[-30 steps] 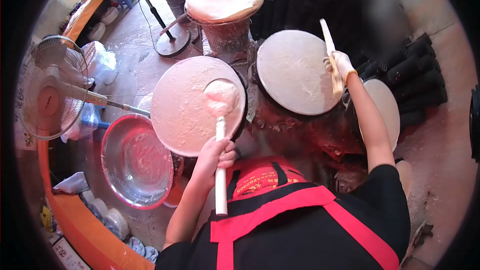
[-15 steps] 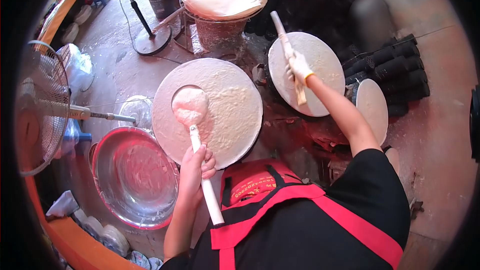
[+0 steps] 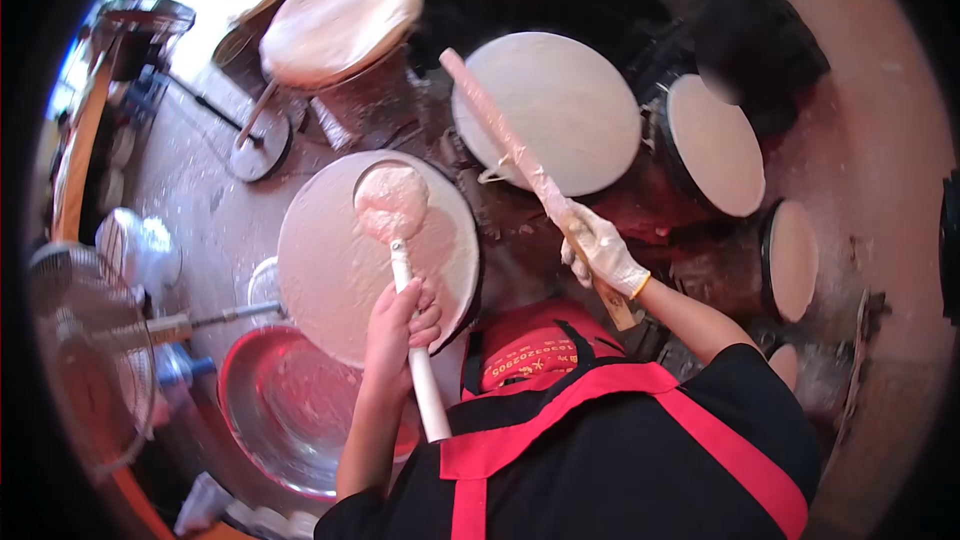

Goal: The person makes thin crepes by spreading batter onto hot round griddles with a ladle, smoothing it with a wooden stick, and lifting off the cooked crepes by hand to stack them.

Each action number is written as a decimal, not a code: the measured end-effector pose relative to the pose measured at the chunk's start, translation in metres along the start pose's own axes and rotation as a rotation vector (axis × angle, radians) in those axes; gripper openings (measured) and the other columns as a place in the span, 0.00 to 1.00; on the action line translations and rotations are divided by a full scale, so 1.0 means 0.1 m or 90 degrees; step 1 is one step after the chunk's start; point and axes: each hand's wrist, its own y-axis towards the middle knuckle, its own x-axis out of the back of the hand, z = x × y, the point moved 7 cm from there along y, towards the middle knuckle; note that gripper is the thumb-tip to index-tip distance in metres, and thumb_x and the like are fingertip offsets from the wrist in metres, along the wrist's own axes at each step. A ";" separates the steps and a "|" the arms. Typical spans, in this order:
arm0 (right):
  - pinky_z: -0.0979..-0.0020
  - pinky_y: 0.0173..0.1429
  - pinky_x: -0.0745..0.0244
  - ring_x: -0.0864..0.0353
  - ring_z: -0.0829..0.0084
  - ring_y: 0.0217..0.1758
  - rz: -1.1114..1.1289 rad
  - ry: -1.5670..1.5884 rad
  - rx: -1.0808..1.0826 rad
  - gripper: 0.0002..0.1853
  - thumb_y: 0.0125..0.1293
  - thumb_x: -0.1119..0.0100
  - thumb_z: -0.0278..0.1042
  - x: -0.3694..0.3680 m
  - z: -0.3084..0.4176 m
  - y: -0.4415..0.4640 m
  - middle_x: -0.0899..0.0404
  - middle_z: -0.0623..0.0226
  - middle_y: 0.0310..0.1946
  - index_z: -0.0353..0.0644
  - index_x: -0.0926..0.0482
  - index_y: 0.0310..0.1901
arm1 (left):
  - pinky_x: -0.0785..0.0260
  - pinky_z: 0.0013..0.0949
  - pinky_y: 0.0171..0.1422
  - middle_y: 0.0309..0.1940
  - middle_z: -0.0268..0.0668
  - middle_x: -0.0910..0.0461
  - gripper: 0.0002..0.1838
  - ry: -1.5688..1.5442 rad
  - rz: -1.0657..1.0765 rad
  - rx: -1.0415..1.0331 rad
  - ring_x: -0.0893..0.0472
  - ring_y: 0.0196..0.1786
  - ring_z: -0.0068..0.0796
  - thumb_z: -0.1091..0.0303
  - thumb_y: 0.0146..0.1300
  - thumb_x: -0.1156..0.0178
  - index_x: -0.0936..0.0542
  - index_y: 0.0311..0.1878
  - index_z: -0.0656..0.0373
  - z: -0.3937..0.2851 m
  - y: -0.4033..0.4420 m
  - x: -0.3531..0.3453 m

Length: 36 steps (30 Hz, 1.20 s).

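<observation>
My bare left hand (image 3: 405, 325) is wrapped round the white handle of a ladle (image 3: 427, 390). The ladle's round bowl, full of pale pink-white batter (image 3: 391, 198), is over the near round plate (image 3: 325, 260). In a white glove, my right hand (image 3: 600, 248) grips a long flat wooden scraper (image 3: 510, 148), which slants up and left. Bits of batter cling to the scraper, and its upper end overlaps the left side of a second round plate (image 3: 560, 100).
A metal basin with a red rim (image 3: 290, 410) stands at the lower left, beside a fan (image 3: 95, 360). Pale flat sheets (image 3: 345, 20) are stacked at the upper left. More round plates (image 3: 715, 145) (image 3: 792, 260) stand to the right.
The scraper has come off the second plate's surface and moved nearer my body with my right hand. My view has turned, showing more plates at the right. The ladle remains in my left hand.
</observation>
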 end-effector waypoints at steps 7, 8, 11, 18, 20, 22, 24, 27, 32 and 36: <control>0.74 0.13 0.34 0.32 0.78 0.11 -0.221 0.135 0.152 0.24 0.72 0.54 0.53 1.47 -0.04 0.24 0.28 0.66 0.20 0.47 0.34 0.62 | 0.49 0.14 0.14 0.29 0.32 0.38 0.10 -0.076 0.038 0.096 0.41 0.20 0.12 0.72 0.72 0.54 0.34 0.52 0.66 0.48 0.16 -0.55; 0.75 0.12 0.36 0.34 0.79 0.10 -0.272 0.135 0.151 0.24 0.72 0.54 0.52 1.73 -0.06 0.42 0.29 0.67 0.19 0.49 0.34 0.64 | 0.50 0.14 0.14 0.30 0.32 0.38 0.10 -0.090 0.028 0.101 0.41 0.20 0.12 0.72 0.72 0.54 0.34 0.52 0.66 0.57 0.16 -0.67; 0.76 0.17 0.32 0.31 0.80 0.15 -0.382 0.065 0.140 0.27 0.72 0.54 0.52 2.28 -0.12 0.95 0.27 0.68 0.23 0.48 0.36 0.68 | 0.50 0.14 0.13 0.30 0.32 0.39 0.12 -0.143 -0.018 0.099 0.43 0.20 0.12 0.71 0.73 0.55 0.35 0.54 0.67 0.84 0.14 -0.97; 0.53 0.50 0.29 0.23 0.45 0.48 -0.579 -0.276 0.046 0.24 0.70 0.53 0.50 2.90 -0.38 1.57 0.22 0.44 0.46 0.61 0.33 0.66 | 0.46 0.15 0.15 0.30 0.32 0.41 0.13 -0.226 -0.004 0.094 0.41 0.22 0.13 0.71 0.74 0.59 0.38 0.55 0.70 1.31 0.10 -1.58; 0.51 0.51 0.30 0.25 0.41 0.48 -0.581 -0.298 0.030 0.23 0.70 0.55 0.53 2.97 -0.89 1.62 0.24 0.41 0.43 0.63 0.33 0.65 | 0.46 0.15 0.15 0.30 0.32 0.41 0.13 -0.189 -0.012 0.090 0.41 0.22 0.13 0.71 0.74 0.59 0.37 0.55 0.69 1.38 0.12 -1.65; 0.49 0.51 0.31 0.26 0.41 0.48 -0.546 -0.327 0.030 0.22 0.70 0.56 0.52 2.91 -1.10 1.40 0.24 0.42 0.43 0.62 0.34 0.64 | 0.46 0.14 0.15 0.30 0.32 0.41 0.13 -0.169 -0.014 0.108 0.41 0.22 0.13 0.71 0.74 0.58 0.37 0.55 0.69 1.43 0.17 -1.69; 0.49 0.50 0.31 0.26 0.41 0.48 -0.518 -0.349 0.038 0.22 0.70 0.56 0.53 2.82 -1.27 0.98 0.25 0.44 0.43 0.61 0.33 0.63 | 0.46 0.14 0.15 0.30 0.32 0.40 0.12 -0.137 -0.017 0.134 0.41 0.21 0.13 0.71 0.74 0.58 0.37 0.55 0.69 1.48 0.17 -1.70; 0.51 0.51 0.32 0.26 0.43 0.49 -0.471 -0.377 -0.001 0.20 0.71 0.56 0.51 2.63 -1.96 0.07 0.25 0.47 0.45 0.53 0.29 0.59 | 0.47 0.13 0.14 0.30 0.31 0.39 0.11 -0.067 0.006 0.166 0.42 0.20 0.12 0.71 0.74 0.57 0.36 0.54 0.68 1.50 0.25 -1.72; 0.52 0.51 0.29 0.23 0.46 0.50 -0.364 -0.366 -0.453 0.22 0.64 0.52 0.51 2.45 -4.05 -2.01 0.22 0.47 0.47 0.50 0.23 0.55 | 0.50 0.14 0.14 0.28 0.32 0.37 0.09 0.056 0.033 0.207 0.42 0.19 0.13 0.72 0.72 0.54 0.33 0.51 0.66 1.57 0.41 -1.69; 0.49 0.48 0.31 0.24 0.42 0.49 -0.510 -0.293 -0.505 0.16 0.64 0.52 0.37 1.91 -4.45 -3.88 0.21 0.44 0.42 0.44 0.27 0.52 | 0.49 0.13 0.14 0.27 0.31 0.38 0.07 0.106 0.108 0.290 0.41 0.20 0.12 0.73 0.72 0.54 0.33 0.48 0.66 1.59 0.63 -1.76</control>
